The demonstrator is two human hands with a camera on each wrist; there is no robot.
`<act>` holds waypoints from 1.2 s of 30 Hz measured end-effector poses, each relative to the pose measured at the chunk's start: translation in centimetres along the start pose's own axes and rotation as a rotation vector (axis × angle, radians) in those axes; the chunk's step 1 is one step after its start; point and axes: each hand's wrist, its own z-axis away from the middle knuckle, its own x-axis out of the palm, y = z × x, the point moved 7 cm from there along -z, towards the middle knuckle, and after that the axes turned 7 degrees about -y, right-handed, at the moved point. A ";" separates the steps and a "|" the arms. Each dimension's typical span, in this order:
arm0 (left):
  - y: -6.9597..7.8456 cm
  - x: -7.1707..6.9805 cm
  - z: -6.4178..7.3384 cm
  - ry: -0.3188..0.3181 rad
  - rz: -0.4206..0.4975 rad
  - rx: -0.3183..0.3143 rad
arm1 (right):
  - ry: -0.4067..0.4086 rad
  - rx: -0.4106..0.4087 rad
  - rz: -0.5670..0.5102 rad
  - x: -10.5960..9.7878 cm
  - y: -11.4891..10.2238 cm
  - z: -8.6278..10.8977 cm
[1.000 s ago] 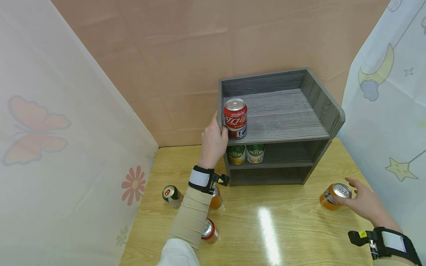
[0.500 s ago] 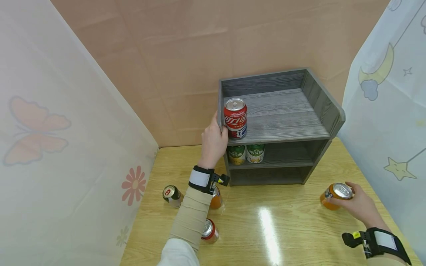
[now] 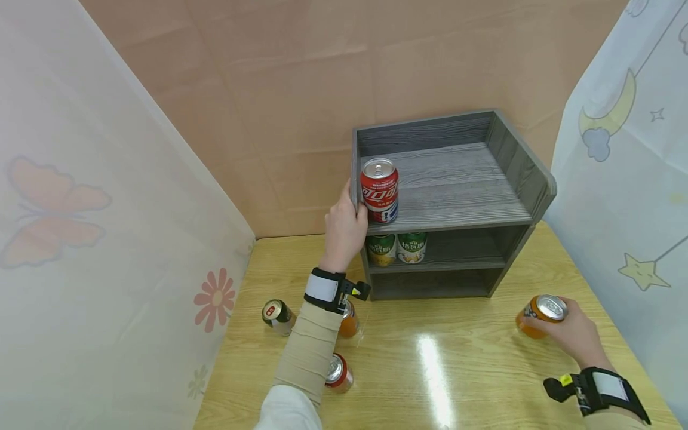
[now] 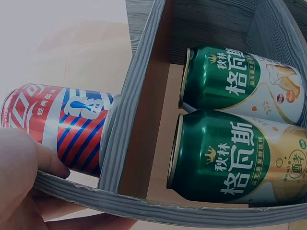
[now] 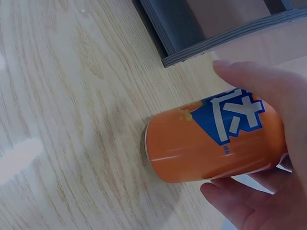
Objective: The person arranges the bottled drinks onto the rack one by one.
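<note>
My left hand (image 3: pixel 345 233) grips the left side panel of a grey wooden shelf (image 3: pixel 457 185), thumb over its inner face. Right by the thumb, a red soda can (image 3: pixel 380 194) stands upright on the top board; the left wrist view shows its red and blue stripes. Below it, two green and white drink cans (image 4: pixel 220 153) stand side by side on the middle board. Over at the right, my right hand (image 3: pixel 577 334) holds an orange soda can (image 5: pixel 211 139), thumb along one side and fingers round the other. The can stands upright at the tabletop.
Left of the shelf, a dark green and white can (image 3: pixel 279 318) stands on the wooden table (image 3: pixel 398 358). Another orange can (image 3: pixel 349 322) and a red-rimmed can (image 3: pixel 338 375) are partly hidden by my left forearm. Patterned cloth walls (image 3: pixel 623 197) flank the table.
My right hand has moved left and its thumb and fingers have closed in round the orange soda can, which stays nearly in place. My left hand keeps its hold on the shelf.
</note>
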 end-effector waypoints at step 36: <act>0.1 -0.1 0.0 0.001 0.000 -0.001 | 0.199 0.026 0.002 0.5 -0.3 0.4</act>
